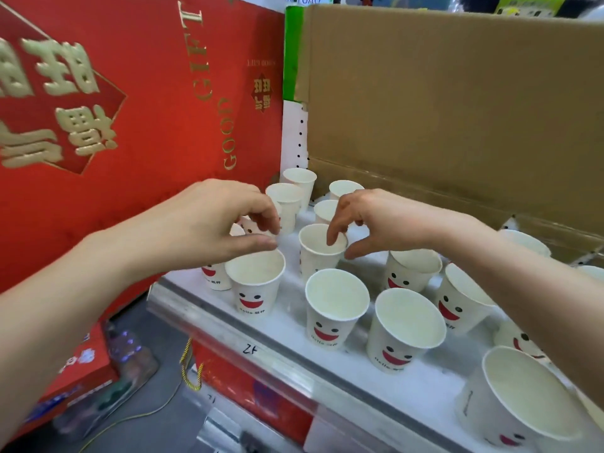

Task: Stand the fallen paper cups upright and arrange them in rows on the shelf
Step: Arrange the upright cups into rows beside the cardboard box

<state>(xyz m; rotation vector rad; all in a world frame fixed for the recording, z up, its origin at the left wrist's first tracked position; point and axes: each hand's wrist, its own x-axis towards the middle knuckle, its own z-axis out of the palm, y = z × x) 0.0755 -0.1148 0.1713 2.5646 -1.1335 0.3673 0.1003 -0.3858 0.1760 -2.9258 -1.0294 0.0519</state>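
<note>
Your right hand (369, 223) pinches the rim of an upright paper cup (317, 263), index finger inside and thumb outside.
Your left hand (209, 220) hovers just left of that grip, fingers curled above a half-hidden cup (214, 277); can't tell if it grips anything. Other cups (336, 305) stand upright on the white shelf (291, 322) behind, in front of and right of the grip. Red gift box (130, 109) is left of it, cardboard box (457, 109) behind.

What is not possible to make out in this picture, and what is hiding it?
Head view.
Leftmost cup: rim hidden by the left hand; whether that grip holds anything is unclear.
Right-side cup: mostly hidden by the right forearm.
Nearest cup: cut off by the bottom edge.
Floor-level goods: blurred.
</note>
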